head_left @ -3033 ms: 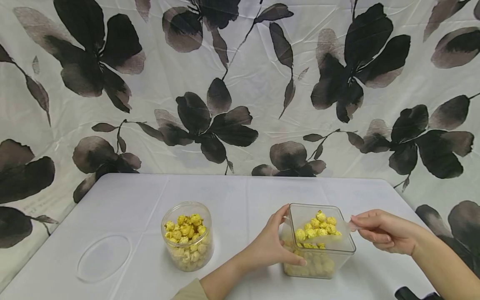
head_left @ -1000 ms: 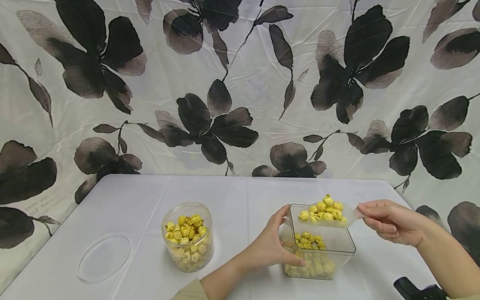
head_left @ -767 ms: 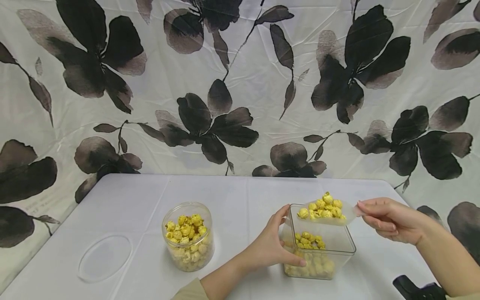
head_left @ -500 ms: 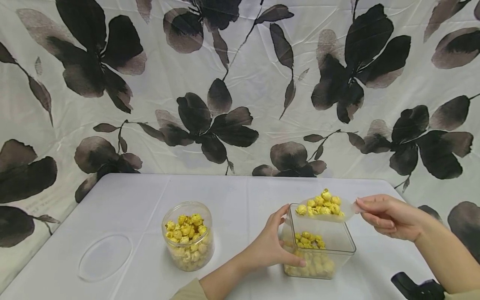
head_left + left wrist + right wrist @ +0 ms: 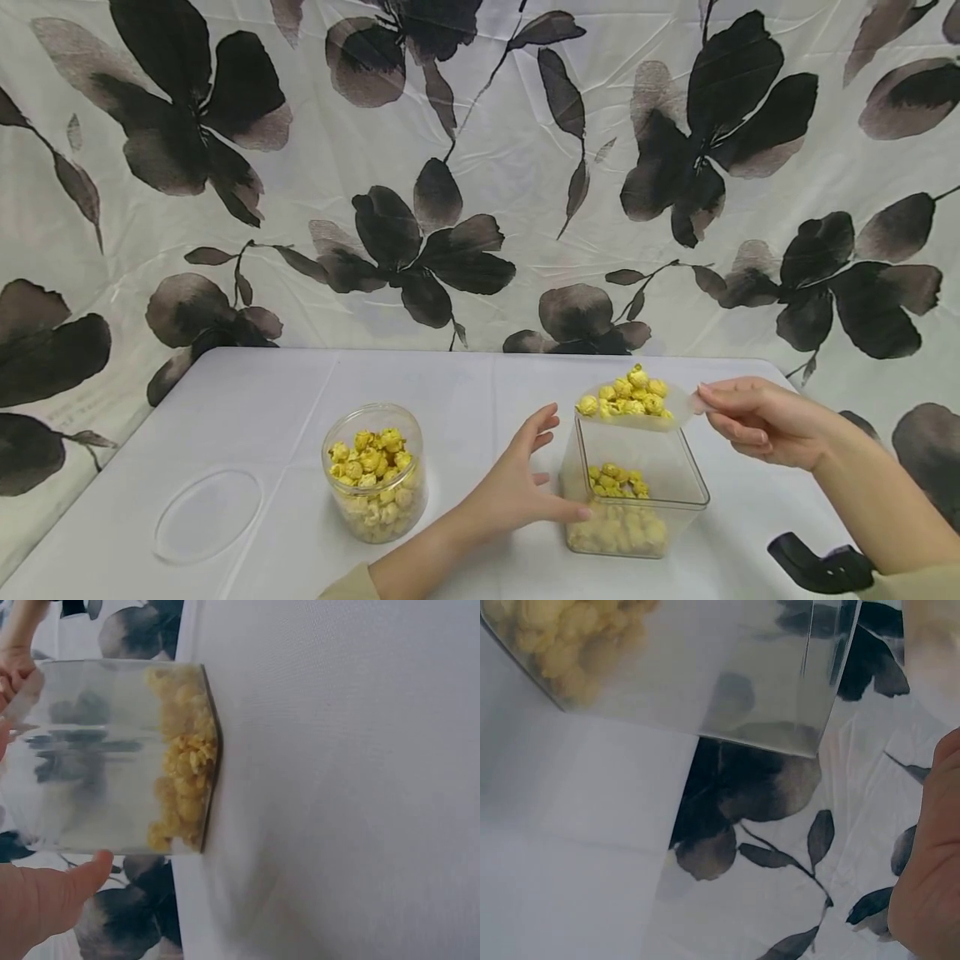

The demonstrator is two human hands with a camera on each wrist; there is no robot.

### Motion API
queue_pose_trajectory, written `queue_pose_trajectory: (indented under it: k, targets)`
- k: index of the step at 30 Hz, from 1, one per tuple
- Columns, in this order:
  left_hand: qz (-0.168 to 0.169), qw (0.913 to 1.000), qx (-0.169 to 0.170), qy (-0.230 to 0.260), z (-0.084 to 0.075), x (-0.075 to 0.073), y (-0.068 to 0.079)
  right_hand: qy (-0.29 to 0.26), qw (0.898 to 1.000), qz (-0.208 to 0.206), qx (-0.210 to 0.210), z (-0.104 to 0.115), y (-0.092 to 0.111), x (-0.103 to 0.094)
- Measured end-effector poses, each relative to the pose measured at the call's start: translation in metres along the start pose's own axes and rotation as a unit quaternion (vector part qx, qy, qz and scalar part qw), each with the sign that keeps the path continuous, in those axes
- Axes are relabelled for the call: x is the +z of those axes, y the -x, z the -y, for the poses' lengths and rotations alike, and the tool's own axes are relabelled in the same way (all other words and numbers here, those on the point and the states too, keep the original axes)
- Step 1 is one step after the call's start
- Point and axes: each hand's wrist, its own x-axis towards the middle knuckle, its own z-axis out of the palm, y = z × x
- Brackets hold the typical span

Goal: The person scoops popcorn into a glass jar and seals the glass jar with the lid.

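Note:
My right hand (image 5: 772, 425) pinches the handle end of a translucent scoop (image 5: 680, 410) heaped with yellow popcorn (image 5: 630, 393). The scoop is level, over the far rim of a clear square container (image 5: 678, 475). More popcorn (image 5: 617, 481) covers the bottom of that container. My left hand (image 5: 513, 492) is spread at the container's left side, fingers off the rim, thumb tip overlapping the near wall. In the left wrist view, the thumb (image 5: 86, 881) lies right at the container wall (image 5: 105, 810). The right wrist view catches only part of my right hand (image 5: 934, 877).
A round clear jar (image 5: 416, 504) nearly full of popcorn stands left of my left forearm. Farther left, a clear round lid (image 5: 210, 517) lies flat on the white tabletop (image 5: 292, 533). A black object (image 5: 821, 567) shows by my right forearm. Floral cloth hangs behind.
My right hand has raised the loaded scoop out of the square container and moved it up and left. My left hand has let go of the container and shifted slightly left.

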Motion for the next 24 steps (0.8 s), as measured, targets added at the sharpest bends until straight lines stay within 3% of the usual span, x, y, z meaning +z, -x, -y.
queue_pose_trajectory:
  k: [12, 24]
  targets:
    - [-0.038, 0.9989, 0.019, -0.017, -0.023, -0.028, 0.023, -0.021, 0.999, -0.028, -0.015, 0.006, -0.014, 0.010]
    - [-0.126, 0.9919, 0.007, -0.012, -0.053, -0.059, 0.054, 0.002, 0.998, -0.063, -0.008, 0.012, -0.034, 0.030]
